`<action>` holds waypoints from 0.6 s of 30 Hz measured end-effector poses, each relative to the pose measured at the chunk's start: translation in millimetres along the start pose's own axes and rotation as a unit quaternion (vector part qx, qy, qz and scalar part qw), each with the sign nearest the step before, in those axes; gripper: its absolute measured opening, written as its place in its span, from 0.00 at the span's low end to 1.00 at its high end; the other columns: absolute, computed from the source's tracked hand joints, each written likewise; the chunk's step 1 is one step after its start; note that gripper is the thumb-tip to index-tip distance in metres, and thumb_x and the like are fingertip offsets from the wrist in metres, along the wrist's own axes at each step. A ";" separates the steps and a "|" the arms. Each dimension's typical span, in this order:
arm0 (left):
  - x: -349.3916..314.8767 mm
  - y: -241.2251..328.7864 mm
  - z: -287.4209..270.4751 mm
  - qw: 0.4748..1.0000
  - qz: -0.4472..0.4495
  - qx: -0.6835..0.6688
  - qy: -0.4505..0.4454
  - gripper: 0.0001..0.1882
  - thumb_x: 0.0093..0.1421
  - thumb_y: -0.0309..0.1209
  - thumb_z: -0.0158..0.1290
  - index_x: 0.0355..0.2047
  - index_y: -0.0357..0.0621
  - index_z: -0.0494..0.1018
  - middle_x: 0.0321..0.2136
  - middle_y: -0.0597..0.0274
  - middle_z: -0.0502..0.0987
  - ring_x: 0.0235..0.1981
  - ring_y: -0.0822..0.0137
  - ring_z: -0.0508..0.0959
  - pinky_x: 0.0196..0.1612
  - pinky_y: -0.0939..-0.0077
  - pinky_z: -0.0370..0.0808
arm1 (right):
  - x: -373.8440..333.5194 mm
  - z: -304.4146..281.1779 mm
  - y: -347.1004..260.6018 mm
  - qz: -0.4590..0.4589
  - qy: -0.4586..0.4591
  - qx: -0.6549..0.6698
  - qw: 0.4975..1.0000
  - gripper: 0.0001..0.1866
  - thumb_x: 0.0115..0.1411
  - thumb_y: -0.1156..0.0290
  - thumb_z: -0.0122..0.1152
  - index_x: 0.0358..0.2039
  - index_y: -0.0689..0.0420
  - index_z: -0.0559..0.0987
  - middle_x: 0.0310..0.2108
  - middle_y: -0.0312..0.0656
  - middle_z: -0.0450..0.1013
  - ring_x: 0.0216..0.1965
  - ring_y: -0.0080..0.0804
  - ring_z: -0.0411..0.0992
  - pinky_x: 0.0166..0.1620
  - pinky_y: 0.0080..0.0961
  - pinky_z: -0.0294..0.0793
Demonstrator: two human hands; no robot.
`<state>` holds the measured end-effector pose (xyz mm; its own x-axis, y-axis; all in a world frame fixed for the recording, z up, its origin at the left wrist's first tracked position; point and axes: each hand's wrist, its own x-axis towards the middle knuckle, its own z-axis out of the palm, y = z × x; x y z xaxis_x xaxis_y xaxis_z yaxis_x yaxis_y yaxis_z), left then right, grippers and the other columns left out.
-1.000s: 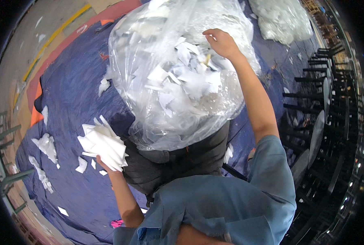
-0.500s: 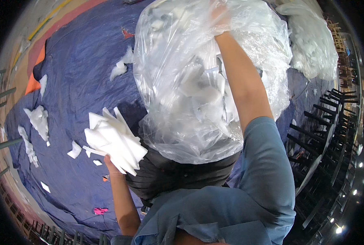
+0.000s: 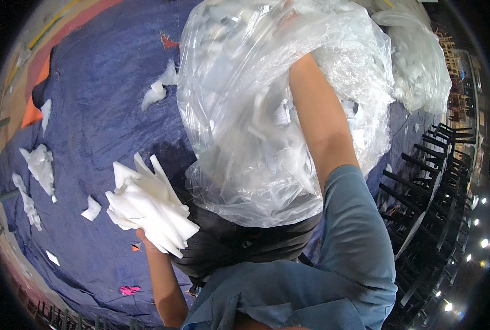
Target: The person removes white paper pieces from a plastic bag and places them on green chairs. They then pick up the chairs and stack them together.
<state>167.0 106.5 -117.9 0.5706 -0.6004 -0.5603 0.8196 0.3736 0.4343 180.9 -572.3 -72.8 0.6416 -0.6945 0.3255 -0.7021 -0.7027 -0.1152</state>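
While left hand (image 3: 146, 239) grips white scraps (image 3: 149, 212), clear bag (image 3: 256, 137) hides right grip; tarp (image 3: 91, 110) scrap-littered.

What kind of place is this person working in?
Probably a workshop or sorting area for scrap material. A wide blue tarpaulin covers the floor, strewn with white foam-like offcuts. Big clear plastic bags stuffed with white scraps stand about, and dark metal racks line one side.

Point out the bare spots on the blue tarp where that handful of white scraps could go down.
Free: blue tarp between the upper scraps and left-edge scraps; also below the small scrap. Crowded: around the clear bag.
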 end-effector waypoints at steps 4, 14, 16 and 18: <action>-2.0 -2.3 30.2 0.999 -0.028 -0.018 -0.002 0.58 0.46 0.61 0.66 0.70 0.45 0.56 0.61 0.46 0.70 0.58 0.42 0.74 0.61 0.41 0.76 | 18.1 16.9 -10.1 0.046 -0.006 0.021 0.999 0.21 0.65 0.66 0.55 0.56 0.64 0.73 0.46 0.55 0.75 0.43 0.50 0.77 0.45 0.42 0.78; 1.6 0.4 29.3 0.997 -0.023 -0.072 -0.019 0.56 0.44 0.56 0.69 0.68 0.42 0.59 0.58 0.47 0.73 0.57 0.44 0.76 0.59 0.43 0.77 | 53.1 20.4 1.3 0.212 0.025 0.158 0.964 0.19 0.65 0.67 0.56 0.54 0.64 0.74 0.45 0.53 0.76 0.40 0.47 0.77 0.41 0.39 0.79; 1.9 -0.6 22.0 0.998 -0.015 -0.054 -0.007 0.56 0.45 0.57 0.68 0.68 0.41 0.59 0.58 0.47 0.73 0.57 0.44 0.76 0.60 0.42 0.77 | 32.9 6.0 12.3 0.289 0.040 0.367 0.883 0.19 0.65 0.68 0.56 0.53 0.64 0.74 0.45 0.52 0.76 0.40 0.46 0.77 0.40 0.39 0.79; 5.1 -1.0 11.6 0.999 -0.019 -0.042 -0.009 0.56 0.47 0.60 0.65 0.70 0.44 0.57 0.61 0.47 0.70 0.59 0.43 0.74 0.61 0.41 0.74 | -1.6 -15.6 19.6 0.367 0.039 0.570 0.734 0.18 0.65 0.68 0.56 0.53 0.64 0.74 0.45 0.52 0.76 0.39 0.45 0.78 0.39 0.38 0.79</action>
<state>168.5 94.9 -113.0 0.5383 -0.6276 -0.5624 0.8427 0.4080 0.3513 161.3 -582.5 -60.9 0.1689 -0.9711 -0.1687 -0.1074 0.1521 -0.9825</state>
